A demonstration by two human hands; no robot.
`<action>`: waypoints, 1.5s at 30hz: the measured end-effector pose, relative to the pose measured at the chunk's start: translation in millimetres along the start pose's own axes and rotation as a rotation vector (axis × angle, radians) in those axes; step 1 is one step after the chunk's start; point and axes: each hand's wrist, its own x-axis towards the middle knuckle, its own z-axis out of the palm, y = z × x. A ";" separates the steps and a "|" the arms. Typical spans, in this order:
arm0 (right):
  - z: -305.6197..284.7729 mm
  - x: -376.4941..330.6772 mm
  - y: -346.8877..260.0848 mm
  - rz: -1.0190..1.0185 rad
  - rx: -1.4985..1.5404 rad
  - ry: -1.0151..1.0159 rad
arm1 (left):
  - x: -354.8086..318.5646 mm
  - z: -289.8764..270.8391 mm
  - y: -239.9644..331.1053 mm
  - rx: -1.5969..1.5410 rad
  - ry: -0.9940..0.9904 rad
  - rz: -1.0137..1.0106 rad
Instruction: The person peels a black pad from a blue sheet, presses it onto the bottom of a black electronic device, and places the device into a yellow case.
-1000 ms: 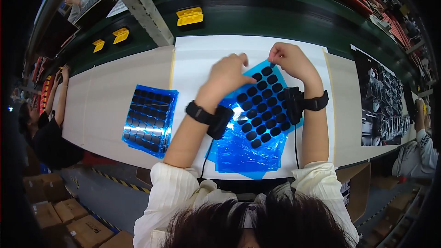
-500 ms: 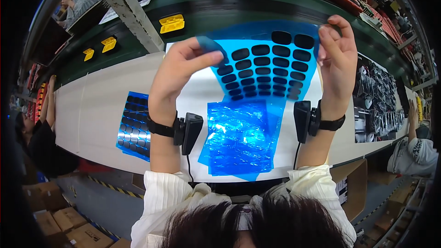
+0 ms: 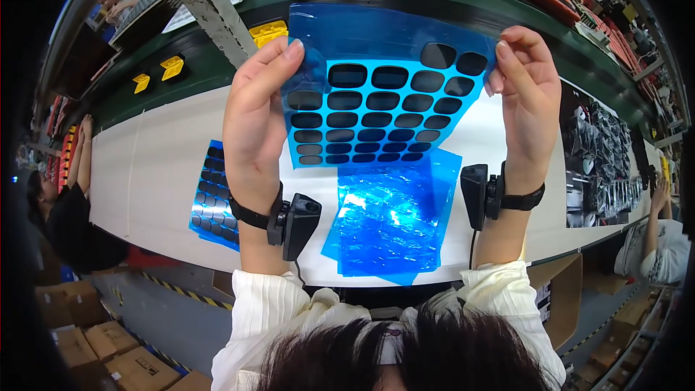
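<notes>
You hold the blue plastic sheet studded with dark oval pads (image 3: 384, 98) raised above the white table (image 3: 156, 166), your left hand (image 3: 257, 112) pinching its nine-o'clock edge, your right hand (image 3: 528, 98) its three-o'clock corner. At six o'clock lies a crinkled blue film stack (image 3: 391, 224).

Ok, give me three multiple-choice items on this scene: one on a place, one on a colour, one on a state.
1. Where does the pile of loose film lie?
A. on the white table
B. on the floor
C. on a shelf

2. What colour is the sheet of dark pads?
A. yellow
B. blue
C. red

3. How is that sheet held?
A. flat on the table
B. rolled up
C. lifted by left hand and right hand

Answers: 1 A, the pile rests on the table below the hands. 2 B, the film is clear blue. 3 C, each hand pinches a top corner.
</notes>
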 end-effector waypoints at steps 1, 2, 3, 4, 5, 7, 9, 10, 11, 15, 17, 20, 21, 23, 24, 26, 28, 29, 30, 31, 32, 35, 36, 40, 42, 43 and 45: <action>1.3 0.2 -1.1 -0.014 -0.025 -0.004 | -0.2 -0.7 1.3 0.003 -0.004 0.008; 2.6 0.1 -3.2 -0.017 -0.027 -0.006 | -0.8 -1.0 3.0 0.006 -0.008 0.018; 1.9 -0.4 -0.9 -0.011 -0.032 0.003 | -0.8 -2.0 1.7 0.009 -0.002 0.014; 1.2 -0.9 0.7 -0.007 -0.038 0.011 | -1.0 -2.2 0.7 0.023 0.001 0.019; 0.8 -1.3 2.2 -0.003 -0.044 0.018 | -1.2 -2.2 -0.3 0.036 0.004 0.025; -0.4 -2.1 5.4 0.004 -0.046 0.017 | -1.2 -2.8 -2.1 0.052 0.011 0.027; 1.3 -4.8 0.8 -0.007 -0.070 0.023 | -3.6 -2.0 0.3 0.032 0.002 0.027; 2.0 -5.4 -0.5 -0.008 -0.072 0.027 | -4.2 -1.6 0.8 0.023 -0.003 0.024; 2.7 -5.6 -1.3 -0.012 -0.081 0.025 | -4.4 -1.9 1.0 0.022 -0.007 0.020; 1.3 -3.7 -3.9 -0.021 -0.103 0.017 | -4.2 0.1 1.3 0.022 -0.004 0.039; -0.1 -3.6 -4.6 -0.025 -0.107 0.004 | -5.1 4.0 3.1 0.010 0.035 0.043; -3.5 -1.6 -4.3 -0.004 -0.113 -0.021 | -2.2 3.9 0.2 -0.007 0.084 0.054; -4.4 -1.2 -4.5 0.006 -0.115 -0.034 | -1.4 3.2 -1.0 -0.016 0.112 0.060; -5.9 -1.1 -6.0 0.016 -0.123 -0.043 | -0.2 2.7 -3.1 -0.024 0.139 0.065; -6.3 -1.4 -7.1 0.025 -0.130 -0.052 | 0.4 2.7 -4.3 -0.013 0.151 0.072; -6.1 -2.3 -8.9 0.035 -0.137 -0.060 | 2.3 3.6 -6.7 0.009 0.175 0.085; -3.3 -3.9 -11.0 0.050 -0.148 -0.052 | 6.4 9.8 -10.5 0.071 0.220 0.129; -1.7 -4.5 -11.8 0.057 -0.153 -0.049 | 8.4 13.8 -12.4 0.134 0.266 0.176; -0.1 -5.0 -12.1 0.057 -0.152 -0.049 | 9.1 15.8 -13.3 0.197 0.311 0.223; 1.9 -5.4 -12.2 0.080 -0.136 -0.063 | 8.5 16.1 -13.2 0.198 0.313 0.223; 4.3 -5.8 -12.1 0.102 -0.119 -0.077 | 7.4 16.3 -13.0 0.329 0.296 0.288; 8.1 -6.7 -8.8 0.129 -0.124 -0.088 | 6.4 21.4 -15.7 0.587 0.244 0.404; 9.4 -6.9 -7.5 0.130 -0.143 -0.095 | 2.8 25.2 -17.1 0.594 0.106 0.322; 23.1 -10.4 -2.5 0.118 -0.151 -0.155 | -11.9 47.2 -21.0 0.613 -0.191 0.139; 30.0 -12.0 -2.1 0.111 -0.142 -0.188 | -17.4 55.1 -21.3 0.632 -0.263 0.113; 29.9 -12.4 -1.4 0.085 -0.170 -0.171 | -16.8 56.0 -21.1 0.630 -0.266 0.111; 29.5 -13.0 -0.8 0.032 -0.224 -0.139 | -15.8 57.8 -19.3 0.564 -0.296 0.017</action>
